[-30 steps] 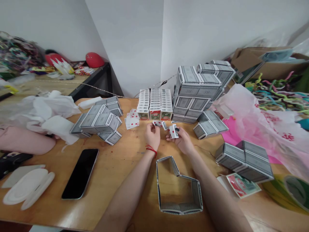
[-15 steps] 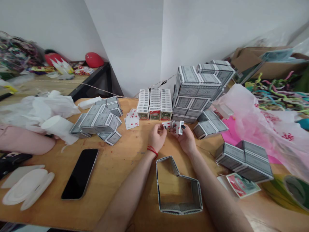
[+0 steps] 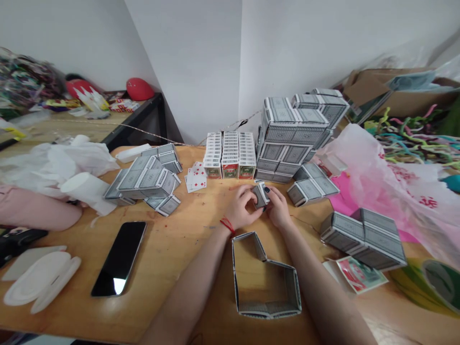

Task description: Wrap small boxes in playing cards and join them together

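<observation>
Card: small grey-backed folded card piece (image 3: 259, 195) stood near upright — back facing us.
Hands: left hand (image 3: 241, 209) and right hand (image 3: 279, 209) pinched it between them.

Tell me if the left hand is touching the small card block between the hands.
Touching. In the head view the left hand has its fingers on the small card block, no gap; the right hand grips its other side.

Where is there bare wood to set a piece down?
Bare wood: between the phone and the left hand gripping a card piece, in front of the loose cards. Crowded: the back by the stacked decks, the right side by the pink bag.
</observation>
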A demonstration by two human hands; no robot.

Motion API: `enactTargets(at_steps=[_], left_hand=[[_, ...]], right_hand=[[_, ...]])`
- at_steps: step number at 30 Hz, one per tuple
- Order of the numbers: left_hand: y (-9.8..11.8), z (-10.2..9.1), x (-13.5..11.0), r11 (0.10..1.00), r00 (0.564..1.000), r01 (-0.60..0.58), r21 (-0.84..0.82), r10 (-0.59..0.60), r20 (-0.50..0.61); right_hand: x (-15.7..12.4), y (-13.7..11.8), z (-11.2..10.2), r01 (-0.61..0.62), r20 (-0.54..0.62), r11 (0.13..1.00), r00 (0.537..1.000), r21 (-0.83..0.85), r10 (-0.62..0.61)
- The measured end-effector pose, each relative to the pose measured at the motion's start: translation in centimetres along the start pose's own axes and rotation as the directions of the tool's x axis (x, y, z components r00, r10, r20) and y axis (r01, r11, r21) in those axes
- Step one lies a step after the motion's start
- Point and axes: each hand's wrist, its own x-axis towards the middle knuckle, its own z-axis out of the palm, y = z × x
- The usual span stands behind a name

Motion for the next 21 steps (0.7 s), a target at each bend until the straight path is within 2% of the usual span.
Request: enactTargets(at_steps=[5, 12, 16, 21], left_hand=[[-0.2, 0.6, -0.2, 0.998, 1.0, 0.015, 0.061, -0.014, -0.015], [-1.0, 1.2, -0.2, 0.989, 0.979, 0.147, 0.013, -0.144, -0.142], [-1.1, 1.1, -0.1, 0.994, 0.992, 0.102, 0.024, -0.1, -0.083], [-1.0, 0.9, 0.1, 0.995, 0.99, 0.092, 0.025, -0.089, -0.113]], right_hand=[[0.2, 0.3, -0.2, 0.042, -0.03, 0.996, 0.999, -0.077, -0.044], [0.3, 0.8, 0.0, -0.01, -0.031, 0.998, 0.999, -0.059, 0.008], [0.3, 0.9, 0.0, 0.005, -0.056, 0.999, 0.998, -0.054, -0.008], [0.3, 0.9, -0.1, 0.005, -0.088, 0.999, 0.996, -0.051, -0.01]])
